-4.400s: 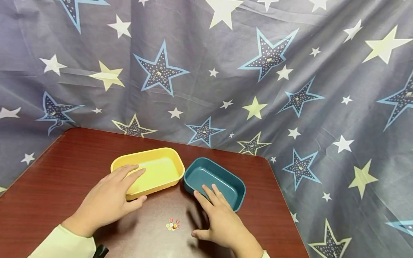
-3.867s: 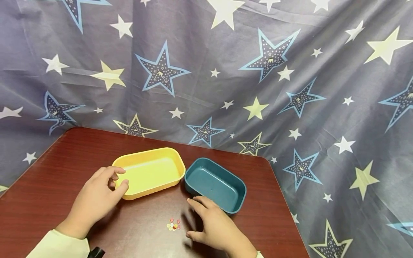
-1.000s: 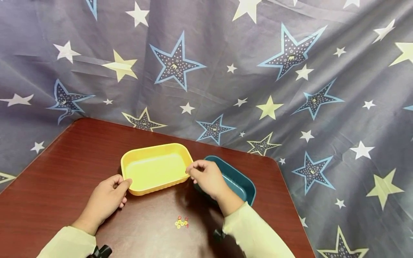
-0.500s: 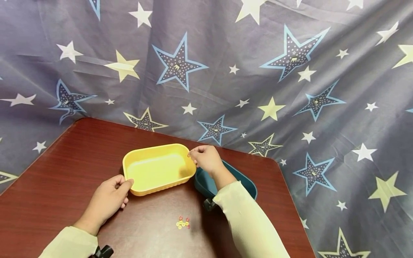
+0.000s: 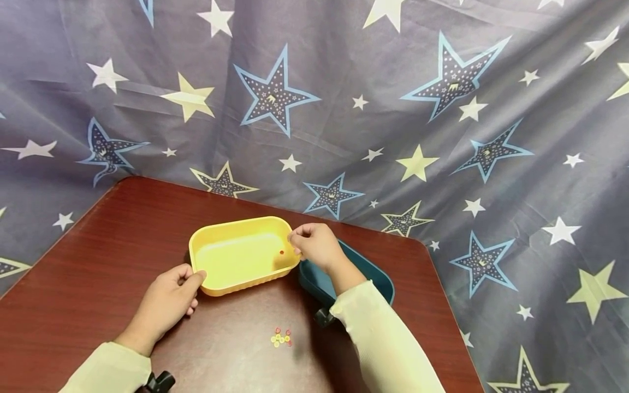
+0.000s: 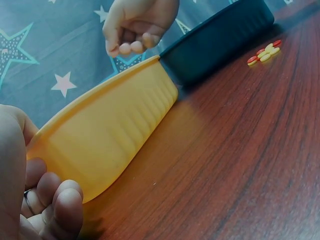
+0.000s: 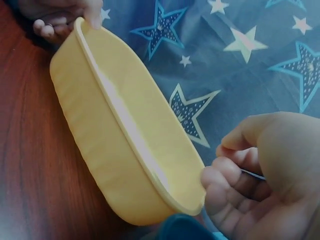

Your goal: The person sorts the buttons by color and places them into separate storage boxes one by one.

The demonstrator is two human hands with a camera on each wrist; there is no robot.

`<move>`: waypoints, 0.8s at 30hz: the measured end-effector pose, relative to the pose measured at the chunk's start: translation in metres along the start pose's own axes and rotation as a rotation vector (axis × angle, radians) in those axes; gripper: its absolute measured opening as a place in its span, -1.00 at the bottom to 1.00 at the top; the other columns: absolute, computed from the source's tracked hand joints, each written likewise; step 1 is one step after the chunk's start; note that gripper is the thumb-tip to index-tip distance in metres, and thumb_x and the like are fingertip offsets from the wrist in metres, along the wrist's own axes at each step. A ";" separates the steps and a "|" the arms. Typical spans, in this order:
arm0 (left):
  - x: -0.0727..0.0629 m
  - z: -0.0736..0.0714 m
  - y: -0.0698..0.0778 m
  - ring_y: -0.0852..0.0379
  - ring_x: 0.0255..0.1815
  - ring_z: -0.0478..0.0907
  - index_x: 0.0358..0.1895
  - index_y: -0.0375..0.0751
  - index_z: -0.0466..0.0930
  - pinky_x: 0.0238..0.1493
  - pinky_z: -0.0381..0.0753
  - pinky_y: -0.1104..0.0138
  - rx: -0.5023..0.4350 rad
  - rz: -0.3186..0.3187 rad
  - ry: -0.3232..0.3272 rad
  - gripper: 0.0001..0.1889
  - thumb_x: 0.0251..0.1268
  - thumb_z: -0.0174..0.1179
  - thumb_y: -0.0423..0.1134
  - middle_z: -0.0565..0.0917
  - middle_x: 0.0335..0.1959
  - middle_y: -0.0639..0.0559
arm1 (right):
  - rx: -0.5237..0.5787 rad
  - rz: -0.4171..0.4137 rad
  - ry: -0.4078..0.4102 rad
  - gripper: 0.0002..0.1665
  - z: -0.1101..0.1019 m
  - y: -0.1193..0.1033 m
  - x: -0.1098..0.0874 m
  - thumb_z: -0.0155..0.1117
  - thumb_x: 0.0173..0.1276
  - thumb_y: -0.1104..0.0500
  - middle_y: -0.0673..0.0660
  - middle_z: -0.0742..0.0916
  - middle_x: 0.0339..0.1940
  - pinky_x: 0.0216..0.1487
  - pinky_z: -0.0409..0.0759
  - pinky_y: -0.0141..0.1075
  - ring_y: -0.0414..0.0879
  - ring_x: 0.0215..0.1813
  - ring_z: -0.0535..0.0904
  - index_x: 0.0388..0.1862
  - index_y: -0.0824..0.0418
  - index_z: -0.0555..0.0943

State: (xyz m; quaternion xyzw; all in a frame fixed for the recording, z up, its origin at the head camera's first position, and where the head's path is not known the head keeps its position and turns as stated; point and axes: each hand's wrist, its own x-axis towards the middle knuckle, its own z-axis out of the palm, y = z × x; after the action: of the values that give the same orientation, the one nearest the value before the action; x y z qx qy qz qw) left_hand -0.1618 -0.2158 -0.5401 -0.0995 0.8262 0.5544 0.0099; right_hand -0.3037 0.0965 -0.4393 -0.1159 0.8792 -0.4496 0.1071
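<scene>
My left hand [image 5: 166, 297] pinches the near left corner of a yellow plastic tray [image 5: 231, 265] between thumb and curled fingers. Over the tray's right end is my right hand [image 5: 319, 248], its fingers curled and the thumb tip against the index finger; no piece shows between them in the right wrist view. One small red piece [image 5: 282, 252] is inside the yellow tray near that hand. On the table in front lie several small red and yellow tablet-like pieces [image 6: 265, 56] in a loose cluster.
A dark teal tray [image 5: 375, 270] stands right of the yellow one, partly hidden by my right hand and forearm. The reddish-brown wooden table [image 5: 147, 218] ends at a star-patterned curtain [image 5: 334, 136] behind and to the right.
My right hand has moved from the teal tray's near edge to the yellow tray's right end. A red piece has left its fingertips and is now in the yellow tray. The left hand has gripped the rim.
</scene>
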 end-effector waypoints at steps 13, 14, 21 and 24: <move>0.000 0.000 0.000 0.07 -0.53 0.71 -0.26 -0.15 0.47 -0.45 0.72 0.25 -0.020 0.004 0.003 -0.53 0.76 0.18 0.16 0.71 -0.52 -0.05 | -0.168 -0.142 -0.147 -0.88 -0.012 -0.012 -0.062 0.47 0.61 0.08 0.02 0.79 -0.47 -0.36 0.76 -0.27 -0.14 -0.46 0.71 -0.20 0.03 0.84; 0.000 0.000 -0.001 0.07 -0.53 0.71 -0.26 -0.15 0.48 -0.45 0.72 0.25 -0.017 0.003 0.004 -0.53 0.76 0.18 0.17 0.71 -0.52 -0.04 | -0.189 -0.153 -0.158 -0.88 -0.012 -0.011 -0.067 0.47 0.60 0.08 -0.04 0.78 -0.49 -0.37 0.73 -0.29 -0.16 -0.46 0.70 -0.21 0.00 0.84; 0.001 0.000 -0.002 0.06 -0.52 0.72 -0.26 -0.14 0.47 -0.44 0.72 0.25 -0.013 0.006 0.003 -0.52 0.76 0.17 0.19 0.70 -0.52 -0.04 | -0.356 -0.280 -0.228 -0.92 0.000 0.005 -0.096 0.51 0.53 0.11 -0.25 0.74 -0.46 -0.27 0.60 -0.42 -0.36 -0.35 0.58 -0.22 0.01 0.87; 0.001 0.000 -0.001 0.06 -0.53 0.72 -0.26 -0.15 0.46 -0.44 0.72 0.25 -0.010 0.009 0.004 -0.51 0.76 0.17 0.20 0.71 -0.52 -0.04 | -0.407 -0.301 -0.275 -0.94 0.009 0.018 -0.106 0.56 0.47 0.14 -0.31 0.75 -0.46 -0.31 0.56 -0.48 -0.44 -0.39 0.54 -0.26 -0.01 0.86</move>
State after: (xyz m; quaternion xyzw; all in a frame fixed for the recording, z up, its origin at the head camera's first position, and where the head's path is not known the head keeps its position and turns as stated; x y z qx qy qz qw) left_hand -0.1628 -0.2166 -0.5411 -0.0970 0.8238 0.5585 0.0052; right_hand -0.2021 0.1313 -0.4505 -0.3243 0.9014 -0.2548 0.1319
